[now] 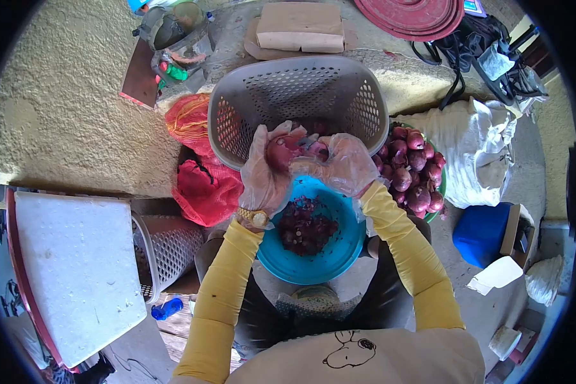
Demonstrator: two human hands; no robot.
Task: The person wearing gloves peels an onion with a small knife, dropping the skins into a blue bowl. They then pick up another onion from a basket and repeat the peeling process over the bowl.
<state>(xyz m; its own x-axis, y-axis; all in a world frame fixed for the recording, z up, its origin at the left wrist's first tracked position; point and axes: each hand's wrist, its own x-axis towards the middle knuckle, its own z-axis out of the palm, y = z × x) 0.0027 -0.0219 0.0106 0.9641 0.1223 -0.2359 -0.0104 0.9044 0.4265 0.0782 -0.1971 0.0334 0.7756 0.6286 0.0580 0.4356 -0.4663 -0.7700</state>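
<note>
Both of my hands wear clear plastic gloves and meet over the front rim of a grey-beige plastic basket (296, 66). My left hand (262, 171) is closed around a red onion (279, 152). Right beside it, my right hand (351, 168) is curled, its fingertips against the onion; a small dark grey bit shows there, and I cannot tell what this hand holds. Below the hands, between my knees, a blue basin (307, 274) contains dark red onions and loose skins. More red onions (418, 168) fill a green-rimmed container at the right.
Red mesh sacks (205, 185) lie left of the basket. A white sack (477, 150) and a blue container (483, 235) stand at the right. On the left are a white board (77, 269) and another basket (173, 246). Behind, a ledge bears cardboard (301, 27) and a red lid (413, 16).
</note>
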